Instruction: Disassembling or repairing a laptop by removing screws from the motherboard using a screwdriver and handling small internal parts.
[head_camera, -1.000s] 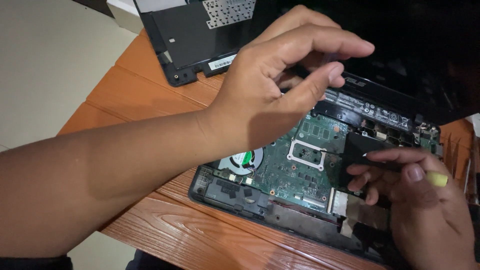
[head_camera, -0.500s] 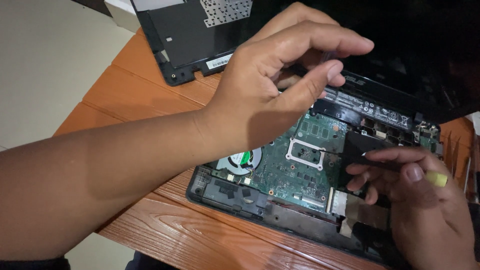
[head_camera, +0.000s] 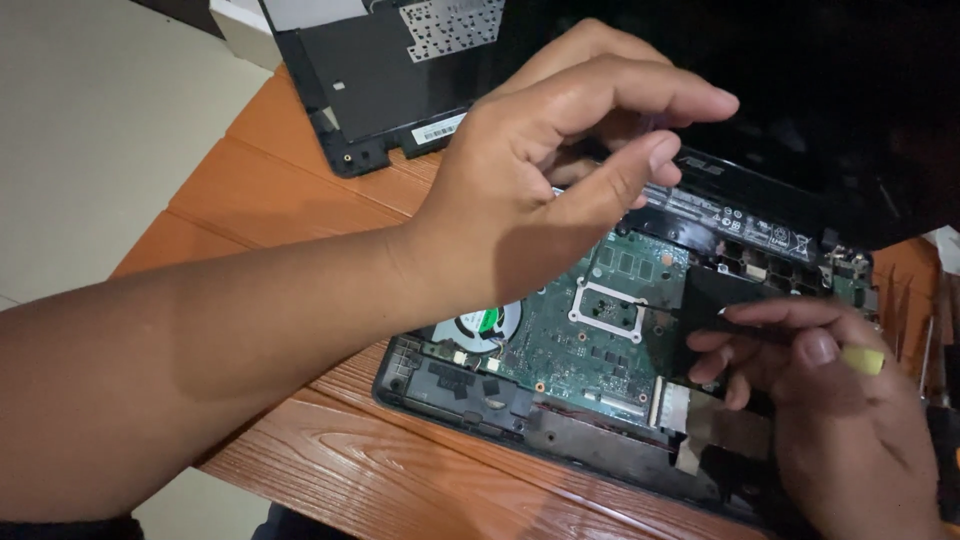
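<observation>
- Barely shifted since the earlier views: left hand (head_camera: 540, 190) holding the same raised pose above the opened laptop, right hand (head_camera: 840, 430) unmoved at the lower right.
- Nearest: left forearm crossing from the lower left over the edge of the orange wooden table (head_camera: 300, 190).
- Right hand, low at right: fingers (head_camera: 790, 315) curled onto the black patch of the laptop base (head_camera: 480, 395), closed around a tool with a yellow handle (head_camera: 862, 360); tip of the tool hidden.
- Laptop base, open on the table below both hands: green motherboard (head_camera: 590, 350) exposed, square metal socket frame (head_camera: 607, 307) near its middle, round cooling fan (head_camera: 478, 327) at the left, partly shaded by the left wrist.
- Left hand, above the board: thumb and forefinger drawn toward each other in a pinch; whether something small sits between them, impossible to tell.
- Farther: dark laptop screen (head_camera: 830, 120) tilted up behind the base.
- Farthest: detached black keyboard cover (head_camera: 390, 80) lying underside up at the far table edge, pale floor (head_camera: 110, 150) at left.
</observation>
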